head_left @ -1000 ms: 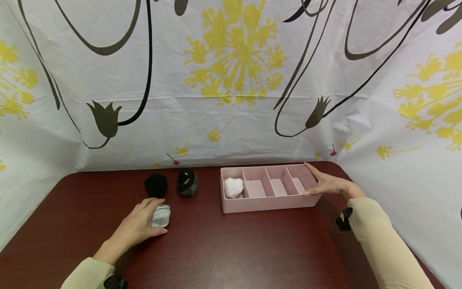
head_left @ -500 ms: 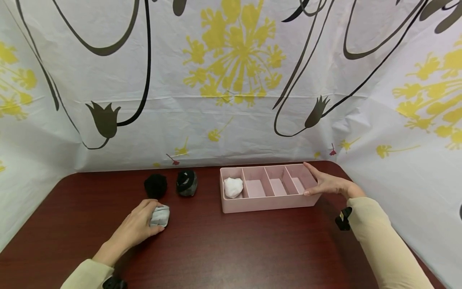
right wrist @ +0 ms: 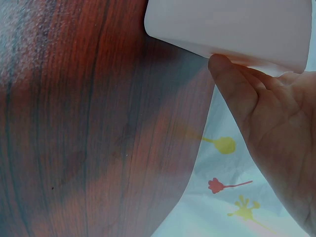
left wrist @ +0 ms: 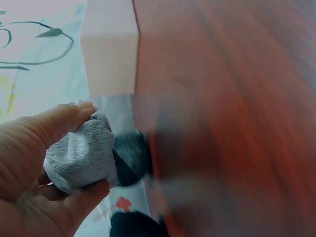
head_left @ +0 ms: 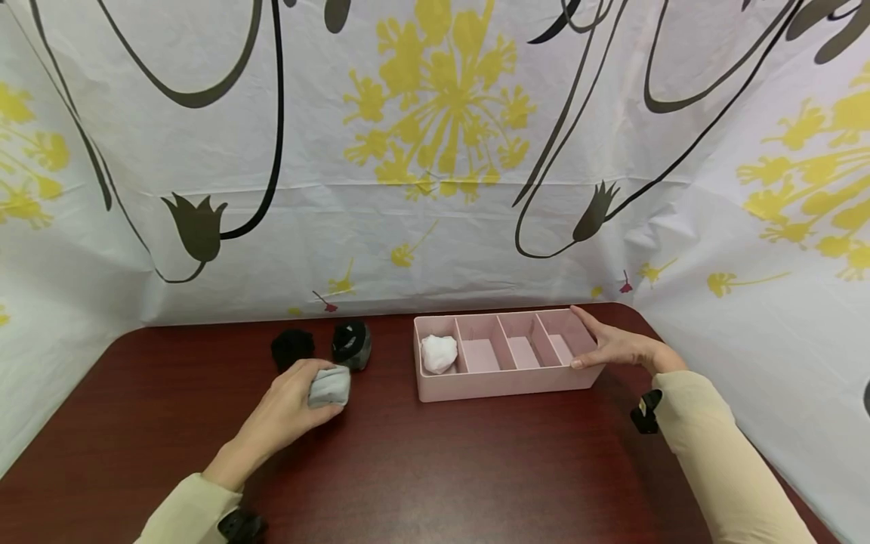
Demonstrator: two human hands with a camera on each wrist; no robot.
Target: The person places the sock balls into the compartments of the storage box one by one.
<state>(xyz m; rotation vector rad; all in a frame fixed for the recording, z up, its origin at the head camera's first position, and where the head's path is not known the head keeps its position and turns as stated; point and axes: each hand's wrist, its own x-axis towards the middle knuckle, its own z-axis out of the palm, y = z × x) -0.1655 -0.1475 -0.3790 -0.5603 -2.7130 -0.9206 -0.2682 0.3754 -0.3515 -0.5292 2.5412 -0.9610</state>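
Note:
My left hand [head_left: 288, 399] grips a light grey balled-up sock [head_left: 330, 386] between thumb and fingers. In the left wrist view the grey sock [left wrist: 81, 155] appears lifted off the table. Just beyond this hand lie a black balled-up sock [head_left: 292, 347] and a black-and-grey one [head_left: 351, 345]. A pink divided box [head_left: 506, 384] stands at the back right, with a white balled-up sock [head_left: 439, 353] in its leftmost compartment. My right hand [head_left: 621, 350] holds the box's right end, thumb at the front corner and a finger at the back corner.
The dark red-brown wooden table [head_left: 435, 468] spreads beneath everything. A white cloth [head_left: 306, 151] with yellow flowers and dark stems hangs behind it and along both sides. The box's other compartments, right of the white sock, show bare pink floors.
My left hand has closed around the grey sock and carried it right and slightly away from me. The right hand and the box have stayed in place.

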